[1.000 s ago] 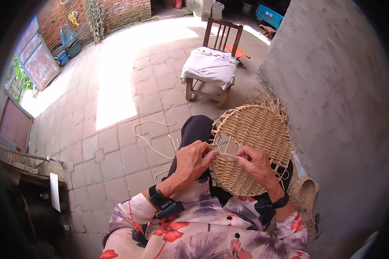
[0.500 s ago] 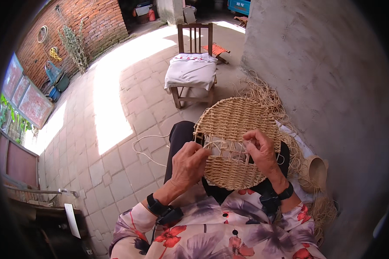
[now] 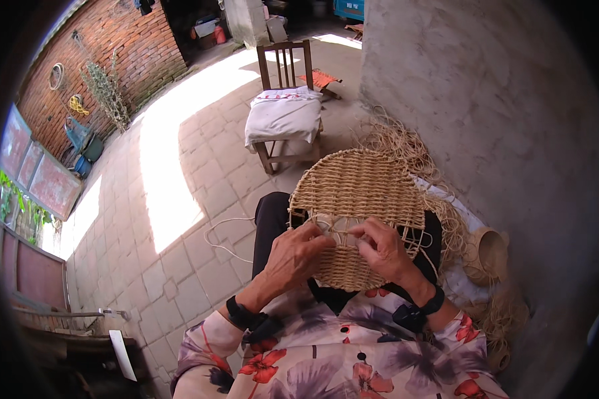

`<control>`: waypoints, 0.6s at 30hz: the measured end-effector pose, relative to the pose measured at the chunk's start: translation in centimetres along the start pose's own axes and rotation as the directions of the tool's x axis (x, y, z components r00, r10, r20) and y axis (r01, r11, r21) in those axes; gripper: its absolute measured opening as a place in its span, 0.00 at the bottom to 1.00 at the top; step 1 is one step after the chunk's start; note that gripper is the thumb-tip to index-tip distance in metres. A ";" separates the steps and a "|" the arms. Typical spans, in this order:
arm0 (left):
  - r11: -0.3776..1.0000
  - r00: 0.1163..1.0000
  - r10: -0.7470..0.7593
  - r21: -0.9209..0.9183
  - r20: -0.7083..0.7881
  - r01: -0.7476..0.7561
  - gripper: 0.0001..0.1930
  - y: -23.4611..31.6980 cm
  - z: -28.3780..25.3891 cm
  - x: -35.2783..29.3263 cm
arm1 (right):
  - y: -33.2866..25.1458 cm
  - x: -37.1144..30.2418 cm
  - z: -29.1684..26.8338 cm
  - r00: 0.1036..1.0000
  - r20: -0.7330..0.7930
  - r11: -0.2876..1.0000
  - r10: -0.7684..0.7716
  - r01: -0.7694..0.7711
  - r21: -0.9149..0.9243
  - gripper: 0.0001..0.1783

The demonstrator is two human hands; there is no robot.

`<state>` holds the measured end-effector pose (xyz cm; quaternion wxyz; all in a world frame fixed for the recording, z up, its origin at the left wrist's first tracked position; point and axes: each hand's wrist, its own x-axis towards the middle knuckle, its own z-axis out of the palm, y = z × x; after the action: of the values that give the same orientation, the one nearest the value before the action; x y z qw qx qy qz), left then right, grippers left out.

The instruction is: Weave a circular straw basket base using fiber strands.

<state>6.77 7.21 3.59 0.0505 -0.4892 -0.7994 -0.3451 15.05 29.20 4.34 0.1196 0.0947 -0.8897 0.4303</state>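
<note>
A rounded panel woven from straw-coloured cord [image 3: 359, 179] rests across my lap on dark trousers. Between its dense far part and dense near part runs an open gap crossed by bare strands. My left hand [image 3: 298, 251] is at the left of this gap, thumb and fingers pinched on the cord, fingertips partly hidden. Close by on the right, my right hand [image 3: 383, 250] has its fingertips pinched on cord at the gap's middle. A loose cord [image 3: 209, 234] curves out over the ground left of my knee.
A wooden chair [image 3: 286, 66] with a white cloth [image 3: 283, 118] stands ahead, an orange folding stool [image 3: 323, 80] behind it. Heaped loose cord [image 3: 402, 146] lies along the grey wall [image 3: 486, 120] at right, near a tan round container [image 3: 487, 256]. A rusty panel [image 3: 53, 183] leans far left.
My right hand has moved left and slightly nearer, closing in on my left hand, which has shifted slightly right. The head view has turned slightly.
</note>
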 end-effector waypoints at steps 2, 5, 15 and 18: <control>0.988 0.981 -0.150 -0.052 -0.126 0.145 0.11 -1.0 -0.7 -0.9 | -1.0 1.3 0.0 0.988 -0.062 0.985 0.139 -0.132 0.107 0.14; 0.956 0.902 -0.293 -0.077 -0.317 0.283 0.05 -2.3 -1.7 -1.8 | -2.1 3.8 0.4 0.960 -0.248 0.992 -0.127 0.123 -0.034 0.15; 0.923 0.899 -0.379 -0.155 -0.220 0.351 0.08 -2.7 -0.5 -2.8 | 0.4 5.2 3.4 0.932 0.059 0.856 -0.357 0.352 -0.378 0.08; 0.922 0.912 -0.381 -0.138 -0.155 0.362 0.08 -3.3 -0.5 -3.0 | 0.3 3.3 2.7 0.932 0.054 0.890 -0.358 0.358 -0.281 0.09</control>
<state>5.53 3.76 1.03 0.0295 -0.2972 -0.8505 -0.4330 11.48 27.09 3.48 0.2088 0.2389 -0.9098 0.2674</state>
